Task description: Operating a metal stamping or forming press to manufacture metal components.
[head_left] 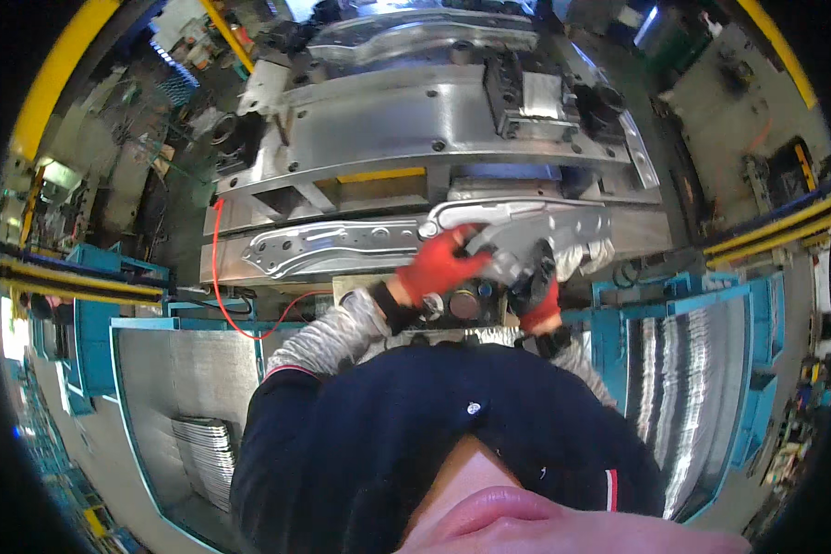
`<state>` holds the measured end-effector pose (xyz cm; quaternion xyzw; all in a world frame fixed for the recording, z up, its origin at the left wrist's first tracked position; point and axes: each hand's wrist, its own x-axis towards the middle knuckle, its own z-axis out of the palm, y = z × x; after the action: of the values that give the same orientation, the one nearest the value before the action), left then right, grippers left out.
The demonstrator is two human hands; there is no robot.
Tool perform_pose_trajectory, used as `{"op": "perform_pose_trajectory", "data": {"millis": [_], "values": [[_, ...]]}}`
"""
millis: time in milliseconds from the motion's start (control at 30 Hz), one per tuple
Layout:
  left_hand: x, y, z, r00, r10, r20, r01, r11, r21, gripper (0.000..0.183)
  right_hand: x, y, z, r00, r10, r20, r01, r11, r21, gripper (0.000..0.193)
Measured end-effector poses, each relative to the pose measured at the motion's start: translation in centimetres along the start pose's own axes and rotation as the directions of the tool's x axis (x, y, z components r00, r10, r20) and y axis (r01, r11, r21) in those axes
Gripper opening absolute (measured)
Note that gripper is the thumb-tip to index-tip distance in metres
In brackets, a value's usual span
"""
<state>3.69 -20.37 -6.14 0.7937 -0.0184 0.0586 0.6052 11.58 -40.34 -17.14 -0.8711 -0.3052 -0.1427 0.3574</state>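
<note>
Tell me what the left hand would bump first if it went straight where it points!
Probably the grey metal part ahead of the left hand. They may be touching; depth is unclear.

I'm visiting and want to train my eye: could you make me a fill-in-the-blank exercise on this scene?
The fabric glove on the left hand, beside the flat grey metal part with holes, is coloured ____.
The broad, snug wristband on that arm is coloured ____.
The thin, curving red hose hangs toward the person's ____ side.
Missing words: red; black; left.
</note>
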Motion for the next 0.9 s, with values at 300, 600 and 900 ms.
{"op": "perform_pose_trajectory", "data": {"millis": [300, 600, 900], "values": [[-4.6, -1.4, -1.8, 0.951, 0.283, 0.121, -0.275, 0.958, -0.083, 0.051, -3.6, 4.4, -6.9, 0.881, 0.387, -0.272, -0.284, 0.893, 0.349, 0.035], [-12.3, -6.6, -9.1, 0.890, -0.099, -0.444, 0.028, 0.986, -0.162, 0.042, 5.2, -8.0, -15.7, 0.730, 0.379, 0.569, -0.636, 0.682, 0.362, 0.023], [-16.7, -7.6, -8.6, 0.912, 0.023, -0.409, 0.004, 0.998, 0.065, 0.044, 20.7, -16.7, -6.3, 0.674, 0.005, 0.739, -0.480, 0.763, 0.432, 0.034]]}}
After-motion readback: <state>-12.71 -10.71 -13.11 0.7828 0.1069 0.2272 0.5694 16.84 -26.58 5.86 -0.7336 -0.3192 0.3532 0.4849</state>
